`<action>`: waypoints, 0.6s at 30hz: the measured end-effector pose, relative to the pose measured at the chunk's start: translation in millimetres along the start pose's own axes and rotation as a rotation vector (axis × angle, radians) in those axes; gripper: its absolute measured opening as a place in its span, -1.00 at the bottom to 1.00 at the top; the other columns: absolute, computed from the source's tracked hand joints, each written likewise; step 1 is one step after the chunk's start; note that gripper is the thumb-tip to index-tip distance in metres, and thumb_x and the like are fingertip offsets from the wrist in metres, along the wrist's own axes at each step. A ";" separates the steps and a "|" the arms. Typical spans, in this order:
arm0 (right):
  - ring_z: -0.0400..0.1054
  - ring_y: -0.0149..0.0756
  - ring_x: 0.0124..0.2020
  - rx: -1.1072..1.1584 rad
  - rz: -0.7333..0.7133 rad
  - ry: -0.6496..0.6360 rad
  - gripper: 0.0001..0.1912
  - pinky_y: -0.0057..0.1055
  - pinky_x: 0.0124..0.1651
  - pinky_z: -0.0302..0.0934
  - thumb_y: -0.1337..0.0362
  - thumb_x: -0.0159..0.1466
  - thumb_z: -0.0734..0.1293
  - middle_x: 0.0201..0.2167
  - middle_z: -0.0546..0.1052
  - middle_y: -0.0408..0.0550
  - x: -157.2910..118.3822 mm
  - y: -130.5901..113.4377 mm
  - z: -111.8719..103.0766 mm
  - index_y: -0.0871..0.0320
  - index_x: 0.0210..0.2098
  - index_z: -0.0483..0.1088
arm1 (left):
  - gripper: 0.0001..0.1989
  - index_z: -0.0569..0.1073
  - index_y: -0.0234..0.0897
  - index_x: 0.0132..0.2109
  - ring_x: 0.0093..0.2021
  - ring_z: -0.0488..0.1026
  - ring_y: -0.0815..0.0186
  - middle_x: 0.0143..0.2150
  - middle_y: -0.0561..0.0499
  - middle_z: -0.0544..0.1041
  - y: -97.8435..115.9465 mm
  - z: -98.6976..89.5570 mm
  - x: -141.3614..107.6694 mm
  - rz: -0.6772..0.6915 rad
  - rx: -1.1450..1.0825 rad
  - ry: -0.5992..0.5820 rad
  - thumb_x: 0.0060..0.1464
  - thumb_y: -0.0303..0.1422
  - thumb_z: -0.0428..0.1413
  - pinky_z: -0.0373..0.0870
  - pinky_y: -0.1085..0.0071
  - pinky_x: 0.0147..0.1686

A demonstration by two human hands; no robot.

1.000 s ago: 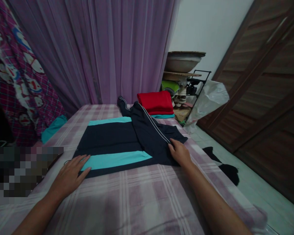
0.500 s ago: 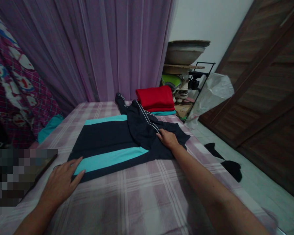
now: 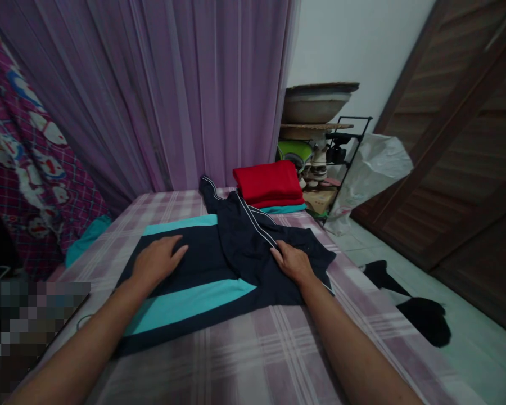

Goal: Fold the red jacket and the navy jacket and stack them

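Note:
A dark navy garment [image 3: 198, 247] with turquoise panels and white piping lies across the plaid bedsheet [image 3: 219, 354]. Its left part is flat, while the right part is bunched, with one sleeve pointing toward the curtain. My left hand [image 3: 158, 261] is over the flat navy part, fingers apart and holding nothing. At the piped edge on the right, my right hand [image 3: 293, 261] has its fingers closed on the garment. Behind the garment sits a folded red cloth [image 3: 270, 184] on top of a turquoise one [image 3: 284, 208].
A purple curtain [image 3: 219, 95] hangs behind the bed. Back right stand a rack [image 3: 354, 135] with basins and a white plastic bag [image 3: 379, 163]. Black cloth [image 3: 424, 318] lies on the floor at right. A blurred-out object [image 3: 29, 332] is at the left edge.
My left hand has moved from the garment's near left corner up and right over the navy part. My right hand stays at the piping. The view has tilted slightly upward.

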State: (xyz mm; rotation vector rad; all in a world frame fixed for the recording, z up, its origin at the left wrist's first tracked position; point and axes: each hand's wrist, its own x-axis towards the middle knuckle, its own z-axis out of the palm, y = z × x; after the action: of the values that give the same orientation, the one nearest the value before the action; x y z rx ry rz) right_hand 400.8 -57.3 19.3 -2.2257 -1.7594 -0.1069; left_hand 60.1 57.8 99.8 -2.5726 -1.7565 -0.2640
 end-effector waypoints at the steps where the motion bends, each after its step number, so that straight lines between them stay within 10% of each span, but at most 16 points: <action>1: 0.50 -0.21 -0.16 0.016 -0.001 0.000 -0.63 -0.42 -0.20 0.23 0.05 0.42 0.08 -0.18 0.60 -0.02 0.3 0.7 0.7 0.09 0.02 0.36 | -0.43 0.36 -0.20 0.22 0.19 0.37 0.01 0.22 -0.14 0.44 13.0 3.0 23.5 -0.027 -0.086 -0.030 0.17 -0.04 -0.09 0.30 0.10 0.12; 9: 0.48 -0.22 -0.10 0.104 -0.012 -0.024 -0.60 -0.42 -0.13 0.26 0.06 0.41 0.08 -0.08 0.58 0.01 2.7 4.8 1.0 0.09 0.06 0.36 | -0.42 0.43 -0.43 0.07 -0.01 0.52 0.00 -0.06 -0.29 0.58 87.5 58.7 159.5 -0.383 -0.668 -0.054 -0.04 -0.16 0.24 0.43 0.26 -0.15; 13: 0.47 -0.21 -0.07 0.114 -0.030 -0.048 -0.59 -0.41 -0.09 0.27 0.05 0.41 0.09 -0.05 0.57 0.02 3.4 3.0 -5.2 0.10 0.08 0.35 | -0.50 0.39 -0.49 0.07 -0.36 0.54 0.21 -0.29 -0.14 0.59 98.2 66.4 171.4 -0.412 -0.841 -0.034 0.02 -0.27 0.19 0.42 0.40 -0.45; 18: 0.46 -0.13 -0.02 0.181 -0.001 -0.152 -0.54 -0.32 -0.04 0.27 0.00 0.38 0.13 0.01 0.55 0.03 6.9 7.3 -19.5 0.07 0.13 0.35 | -0.57 0.33 -0.37 0.14 -0.47 0.42 0.51 -0.32 0.09 0.49 57.2 46.4 155.6 -0.389 -1.047 0.199 0.13 -0.36 0.06 0.34 0.61 -0.47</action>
State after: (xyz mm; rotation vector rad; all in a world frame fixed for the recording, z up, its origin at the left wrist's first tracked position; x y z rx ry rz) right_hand 411.9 -57.7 38.1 -2.1512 -1.7679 0.2186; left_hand 174.3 185.4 81.8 -2.4471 -2.4319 -1.7897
